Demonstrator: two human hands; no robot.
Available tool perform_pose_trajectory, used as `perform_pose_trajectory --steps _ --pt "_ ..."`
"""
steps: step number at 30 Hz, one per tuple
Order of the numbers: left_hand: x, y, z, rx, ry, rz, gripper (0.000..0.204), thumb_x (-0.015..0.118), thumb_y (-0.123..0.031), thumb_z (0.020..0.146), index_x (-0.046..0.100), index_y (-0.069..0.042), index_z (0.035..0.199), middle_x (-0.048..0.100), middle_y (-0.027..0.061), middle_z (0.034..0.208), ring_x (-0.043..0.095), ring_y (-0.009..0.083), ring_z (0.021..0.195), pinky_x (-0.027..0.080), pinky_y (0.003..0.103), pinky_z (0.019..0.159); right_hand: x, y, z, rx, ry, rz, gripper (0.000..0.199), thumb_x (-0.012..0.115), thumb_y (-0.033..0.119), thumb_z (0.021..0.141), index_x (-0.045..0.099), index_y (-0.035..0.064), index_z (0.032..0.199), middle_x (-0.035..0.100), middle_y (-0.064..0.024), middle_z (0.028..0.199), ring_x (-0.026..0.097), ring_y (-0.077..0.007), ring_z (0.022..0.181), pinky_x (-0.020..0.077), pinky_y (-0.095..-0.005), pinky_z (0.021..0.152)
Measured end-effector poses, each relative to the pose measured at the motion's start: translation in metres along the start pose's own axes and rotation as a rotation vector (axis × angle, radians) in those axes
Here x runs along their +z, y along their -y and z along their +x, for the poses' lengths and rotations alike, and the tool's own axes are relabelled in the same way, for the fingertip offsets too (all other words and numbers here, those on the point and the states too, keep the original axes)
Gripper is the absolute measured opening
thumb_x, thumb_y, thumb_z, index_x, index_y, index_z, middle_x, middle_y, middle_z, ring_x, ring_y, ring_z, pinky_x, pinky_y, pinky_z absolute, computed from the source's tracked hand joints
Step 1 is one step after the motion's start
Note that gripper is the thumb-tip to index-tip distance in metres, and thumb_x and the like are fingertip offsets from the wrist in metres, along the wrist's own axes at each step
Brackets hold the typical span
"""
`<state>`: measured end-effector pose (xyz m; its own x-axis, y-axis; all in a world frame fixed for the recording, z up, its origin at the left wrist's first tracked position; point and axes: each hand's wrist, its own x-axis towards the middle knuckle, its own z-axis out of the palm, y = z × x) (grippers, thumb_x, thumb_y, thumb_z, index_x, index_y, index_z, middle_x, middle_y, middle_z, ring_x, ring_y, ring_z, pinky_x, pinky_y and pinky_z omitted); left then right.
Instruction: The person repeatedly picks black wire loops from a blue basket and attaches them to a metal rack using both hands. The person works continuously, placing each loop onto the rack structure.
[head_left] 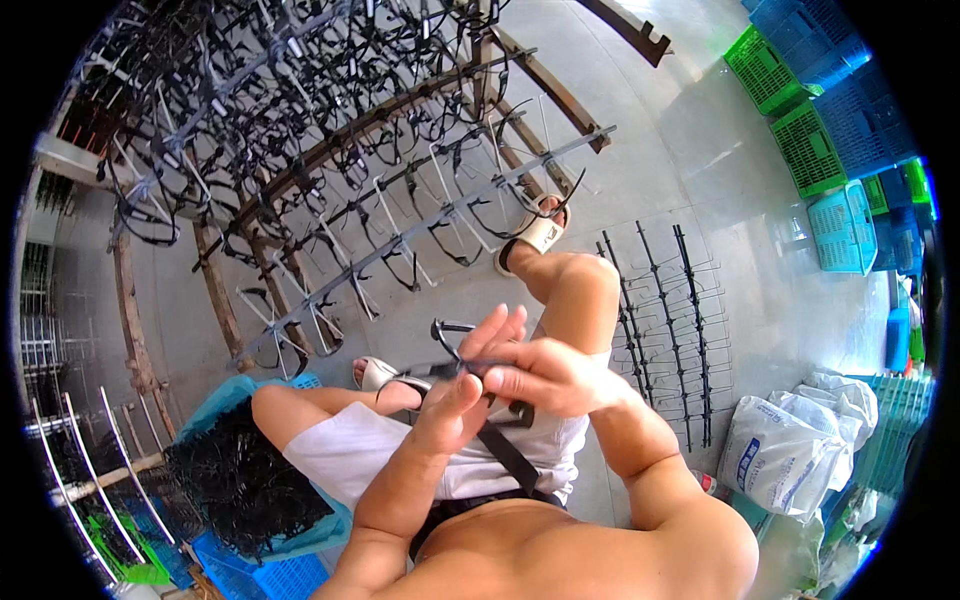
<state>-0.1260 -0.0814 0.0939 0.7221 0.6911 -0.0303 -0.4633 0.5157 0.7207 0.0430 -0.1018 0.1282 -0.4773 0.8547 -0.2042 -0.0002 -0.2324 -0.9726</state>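
Note:
In front of my lap I hold a thin black curved frame (447, 347) that looks like a glasses frame. My left hand (447, 405) has its thumb raised and its fingers behind the piece. My right hand (550, 375) closes on the same piece from the other side, thumb and fingers pressed together. Part of the frame is hidden between both hands. Beyond them, many similar black pieces hang by wire hooks on a rack bar (400, 240). Left of my leg is a blue basket (330, 530) heaped with thin black pieces (245, 480).
Three dark bars with thin wire prongs (655, 280) lie on the floor to my right. White plastic bags (785, 450) stand nearby. Green crates (805, 145) and blue crates (865, 115) are stacked at the far right. Wooden beams (125, 310) support the rack.

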Motion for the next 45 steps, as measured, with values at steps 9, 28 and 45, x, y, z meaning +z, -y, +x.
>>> perform_pose_trajectory --steps 9,28,45 --pt "-0.014 0.021 0.013 0.071 -0.333 0.316 0.040 0.047 -0.037 0.095 0.064 -0.001 0.101 0.038 0.0182 0.141 0.036 0.0238 0.128 0.024 0.043 0.107 -0.063 -0.024 -0.026 -0.448 -1.041 -0.475 0.021 0.045 0.015 0.096 0.058 -0.0012 0.094 0.057 -0.0055 0.071 0.049 -0.0098 0.054 0.0397 -0.0259 0.051" --pt "-0.019 -0.005 0.074 0.630 -0.239 1.250 0.034 0.058 0.006 0.081 0.060 -0.005 0.113 0.059 0.0173 0.102 0.056 0.0223 0.073 0.048 0.031 0.067 -0.237 -0.042 0.108 -0.135 -0.717 0.364 0.029 0.051 0.027 0.095 0.062 0.0008 0.100 0.058 -0.0012 0.074 0.035 -0.0031 0.049 0.0262 -0.0186 0.043" --pt "-0.038 0.006 0.108 0.485 -0.524 1.696 0.013 0.071 -0.004 0.074 0.067 -0.006 0.086 0.062 0.0078 0.080 0.058 0.0259 0.071 0.048 0.034 0.064 -0.232 -0.051 0.089 -0.294 -0.675 0.424 0.029 0.047 0.025 0.098 0.061 -0.0005 0.103 0.056 -0.0012 0.074 0.037 -0.0028 0.050 0.0290 -0.0166 0.044"
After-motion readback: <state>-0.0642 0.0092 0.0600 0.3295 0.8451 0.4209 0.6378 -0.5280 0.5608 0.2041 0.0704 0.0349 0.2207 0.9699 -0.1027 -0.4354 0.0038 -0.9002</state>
